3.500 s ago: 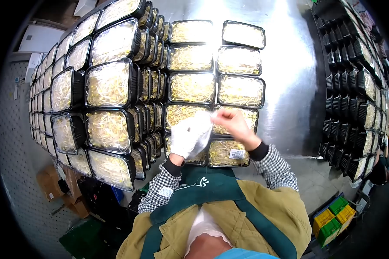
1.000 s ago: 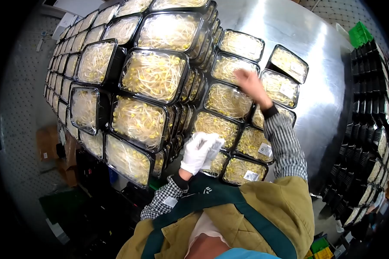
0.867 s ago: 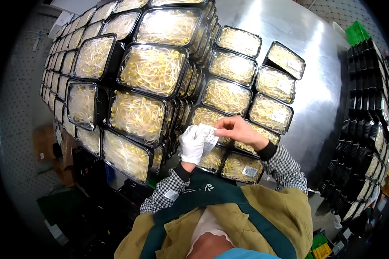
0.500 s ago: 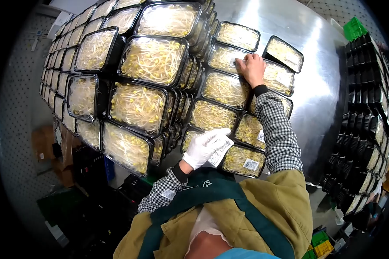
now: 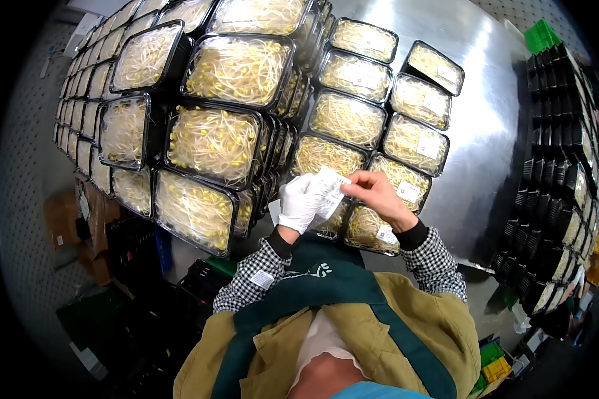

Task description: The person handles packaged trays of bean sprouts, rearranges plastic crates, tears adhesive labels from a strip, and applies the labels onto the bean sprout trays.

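Note:
My left hand (image 5: pixel 301 201), in a white glove, is closed on a sheet of white printed labels (image 5: pixel 328 189). Bare and pinching, my right hand (image 5: pixel 378 195) grips the right edge of that sheet, at a label; whether the label is loose there I cannot tell. Both hands are above the near trays of bean sprouts. Under and beyond them, black trays lie in two columns, such as one bean sprout tray (image 5: pixel 347 118) in the left column and a labelled tray (image 5: pixel 416 143) in the right. White labels show on several of these trays.
Tall stacks of film-covered sprout trays (image 5: pixel 213 143) rise on the left. The metal table (image 5: pixel 482 133) extends to the right. Stacked black trays (image 5: pixel 546 199) stand past its right edge, with a green crate (image 5: pixel 542 35) behind. Dark crates (image 5: pixel 140 266) are at lower left.
My right hand has come back from a far tray in the left column to the label sheet in my left hand. A label now shows on that far tray.

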A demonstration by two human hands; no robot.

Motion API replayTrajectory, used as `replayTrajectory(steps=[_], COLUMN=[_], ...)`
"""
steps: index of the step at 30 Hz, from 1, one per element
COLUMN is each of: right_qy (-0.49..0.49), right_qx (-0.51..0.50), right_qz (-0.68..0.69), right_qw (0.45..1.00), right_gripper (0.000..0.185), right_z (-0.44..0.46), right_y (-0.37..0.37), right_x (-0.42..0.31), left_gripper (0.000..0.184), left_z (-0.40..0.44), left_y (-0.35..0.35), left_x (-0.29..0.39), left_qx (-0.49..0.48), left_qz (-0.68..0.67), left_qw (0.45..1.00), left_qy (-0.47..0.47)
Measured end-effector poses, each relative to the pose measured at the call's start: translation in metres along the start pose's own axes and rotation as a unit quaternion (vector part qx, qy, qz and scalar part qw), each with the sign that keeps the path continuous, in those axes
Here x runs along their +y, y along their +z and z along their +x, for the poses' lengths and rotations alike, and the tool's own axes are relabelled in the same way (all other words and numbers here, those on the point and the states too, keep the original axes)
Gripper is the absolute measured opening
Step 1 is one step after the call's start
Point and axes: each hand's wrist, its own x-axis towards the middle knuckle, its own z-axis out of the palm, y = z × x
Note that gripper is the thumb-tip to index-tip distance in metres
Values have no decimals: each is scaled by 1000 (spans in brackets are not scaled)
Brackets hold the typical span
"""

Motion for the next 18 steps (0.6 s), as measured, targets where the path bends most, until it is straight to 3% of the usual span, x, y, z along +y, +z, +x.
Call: replayTrajectory(steps=[3, 5, 7, 10, 11, 14, 15, 17, 18], right_qy=[-130, -167, -254, -242, -235, -249, -262, -287, -283], right_qx=[182, 336, 445, 472, 470, 494, 508, 467, 365], right_qz=[-165, -347, -450, -566, -590, -580, -560, -473, -416], right_qw=[961, 859, 731, 631, 613, 598, 600, 690, 783], right_gripper=[20, 24, 26, 30, 33, 39, 32, 19, 16], right_z=[27, 71, 108, 120, 119, 118, 114, 89, 69], right_y=[-32, -69, -76, -55, -50, -46, -44, -33, -23], right_x=[13, 25, 44, 45, 46, 44, 44, 45, 49], left_gripper=[18, 18, 19, 20, 20, 23, 22, 21, 17], left_z=[-5, -9, -19, -27, -33, -47, -49, -47, -47], left_y=[16, 2, -3, -12, -17, -20, -20, -22, -21], left_x=[-9, -3, -12, -26, -21, -11, -16, -25, -28], left_qx=[-118, -259, -246, -252, -244, -223, -206, -165, -135], left_qz=[-167, -105, -70, -16, -55, -177, -133, -42, -52], left_qw=[979, 959, 967, 957, 964, 958, 969, 978, 981], left_qy=[8, -47, 18, 143, 86, -32, 18, 123, 128])
